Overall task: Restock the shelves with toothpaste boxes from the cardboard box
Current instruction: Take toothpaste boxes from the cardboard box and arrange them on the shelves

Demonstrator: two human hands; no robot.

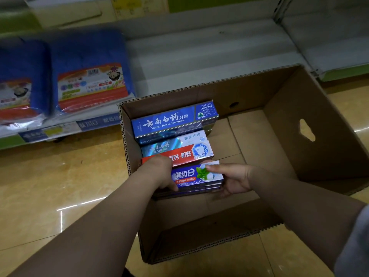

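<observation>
An open cardboard box [283, 124] stands on the floor in front of a low white shelf [209, 54]. Along its left wall lie several toothpaste boxes: a blue Yunnan Baiyao box [171, 120] at the far end, a pale silver one [179, 142], a red one [183, 155], and nearest me a small stack topped by a dark blue box [191, 175]. My left hand [159, 172] grips the left end of that stack. My right hand [233, 178] holds its right end, thumb on top and fingers underneath.
Blue plastic-wrapped packs [87, 72] lie on the left part of the shelf, above price labels [60, 128] on its front edge. The glossy tan floor [50, 186] surrounds the box. Another shelf section [329, 37] sits at the far right.
</observation>
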